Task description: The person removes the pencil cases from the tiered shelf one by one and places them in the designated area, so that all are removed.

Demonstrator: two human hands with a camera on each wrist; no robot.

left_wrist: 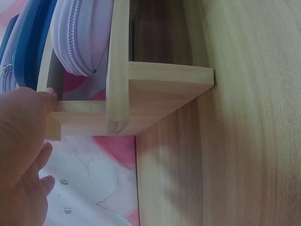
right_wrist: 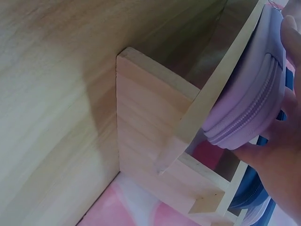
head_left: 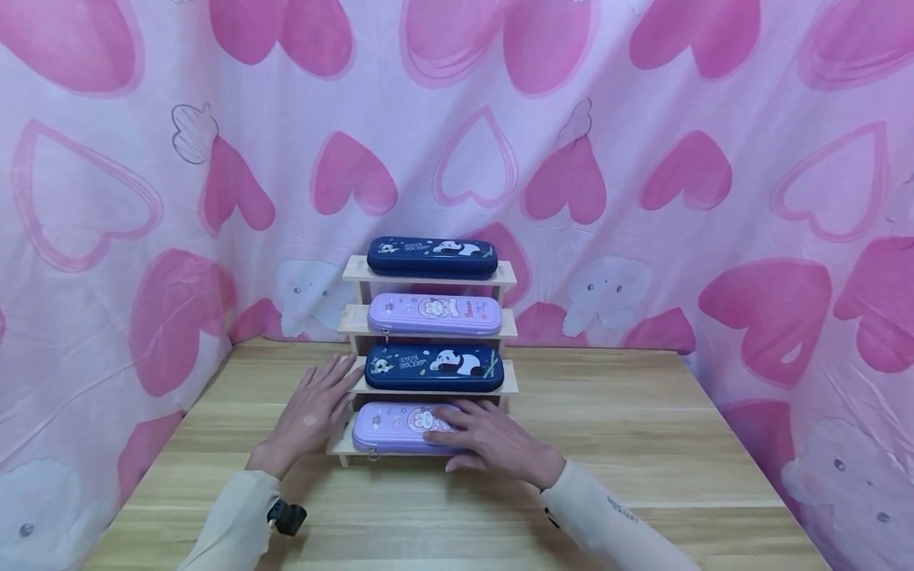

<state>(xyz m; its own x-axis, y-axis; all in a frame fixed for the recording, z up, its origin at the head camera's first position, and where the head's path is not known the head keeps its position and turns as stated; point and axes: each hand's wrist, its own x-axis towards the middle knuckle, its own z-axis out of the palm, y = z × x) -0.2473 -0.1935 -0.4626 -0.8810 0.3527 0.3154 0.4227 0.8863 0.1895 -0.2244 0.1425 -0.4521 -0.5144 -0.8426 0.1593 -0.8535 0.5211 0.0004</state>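
Observation:
A light wooden rack with stepped shelves [head_left: 505, 274] bears several zipped pencil cases. Dark blue panda cases [head_left: 435, 258] lie on its top and third shelves, and a lilac case [head_left: 435, 313] with a cartoon figure on the second. My right hand [head_left: 493, 440] rests over the right part of a lilac pencil case [head_left: 385, 428] on the lowest shelf, fingers fairly straight. That case's zipped end [right_wrist: 249, 113] shows in the right wrist view. My left hand [head_left: 310, 408] touches the third shelf's left end, its thumb [left_wrist: 47, 96] at the shelf edge and other fingers partly hidden.
The rack stands on a wood-grain table [head_left: 628, 420]. Behind and beside it hangs a pink and white curtain [head_left: 457, 159] with hearts. A side panel [right_wrist: 150, 103] of the rack meets the tabletop.

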